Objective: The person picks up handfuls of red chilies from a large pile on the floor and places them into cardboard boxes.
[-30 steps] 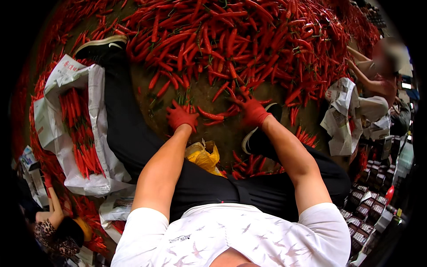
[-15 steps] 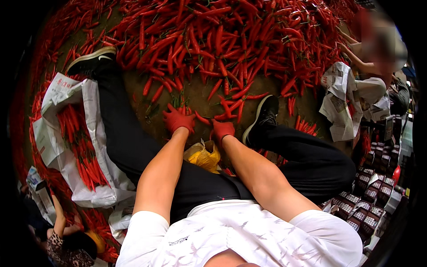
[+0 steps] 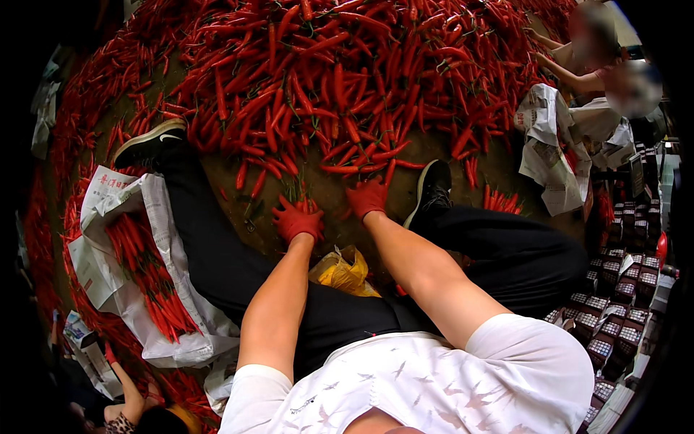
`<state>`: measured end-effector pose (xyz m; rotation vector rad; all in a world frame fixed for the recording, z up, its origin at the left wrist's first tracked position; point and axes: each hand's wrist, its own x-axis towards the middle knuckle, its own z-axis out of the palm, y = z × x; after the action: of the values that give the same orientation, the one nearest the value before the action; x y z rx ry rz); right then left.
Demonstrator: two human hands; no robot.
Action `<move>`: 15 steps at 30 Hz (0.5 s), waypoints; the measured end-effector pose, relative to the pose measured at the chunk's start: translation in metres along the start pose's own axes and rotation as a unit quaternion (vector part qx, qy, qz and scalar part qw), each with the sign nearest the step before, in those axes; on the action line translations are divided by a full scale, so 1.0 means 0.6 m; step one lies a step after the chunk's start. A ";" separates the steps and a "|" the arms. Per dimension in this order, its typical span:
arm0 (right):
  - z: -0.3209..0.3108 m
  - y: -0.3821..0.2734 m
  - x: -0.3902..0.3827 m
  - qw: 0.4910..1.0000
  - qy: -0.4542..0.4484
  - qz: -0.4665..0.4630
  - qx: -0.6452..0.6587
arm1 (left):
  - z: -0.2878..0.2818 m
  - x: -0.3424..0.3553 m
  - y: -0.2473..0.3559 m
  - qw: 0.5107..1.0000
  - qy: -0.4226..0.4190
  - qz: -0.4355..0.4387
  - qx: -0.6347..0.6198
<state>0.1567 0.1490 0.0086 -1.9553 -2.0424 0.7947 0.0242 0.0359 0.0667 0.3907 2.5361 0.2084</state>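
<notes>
Both my hands wear red gloves. My left hand (image 3: 298,221) is low over the floor, curled round a small bunch of red chili peppers (image 3: 306,205), whose green stems point away from me. To its right, my right hand (image 3: 367,195) reaches to the near edge of a large heap of red chili peppers (image 3: 340,87). Its fingers are somewhat apart beside a few loose chilies, and no pepper shows in its grasp. A yellow plastic bag (image 3: 343,273) lies between my legs, just nearer than my hands.
Left of my leg, a white sack (image 3: 160,239) lies open with chilies in it. My shoes (image 3: 152,141) flank the work area. At right stand another pale sack (image 3: 549,145), dark crates (image 3: 607,325) and other people's arms (image 3: 571,76). Another person's arm (image 3: 126,387) is at lower left.
My right hand has moved forward to the heap's edge. My left hand has shifted slightly nearer and right, with the chili bunch at it. The view has tilted a little.
</notes>
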 end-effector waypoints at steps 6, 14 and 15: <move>0.020 0.119 -0.028 0.967 -0.112 -0.164 -0.159 | 0.000 -0.005 0.007 1.000 -0.002 0.000 -0.007; -0.048 -0.013 -0.048 0.972 -0.001 -0.045 0.229 | 0.011 -0.004 0.013 1.000 0.015 -0.007 0.004; -0.063 -0.047 -0.032 0.963 -0.015 -0.119 0.241 | 0.010 -0.004 0.015 1.000 0.009 -0.012 0.006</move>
<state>0.1533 0.1400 0.0586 -1.4139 -1.8279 1.1359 0.0315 0.0439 0.0646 0.3641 2.5586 0.1884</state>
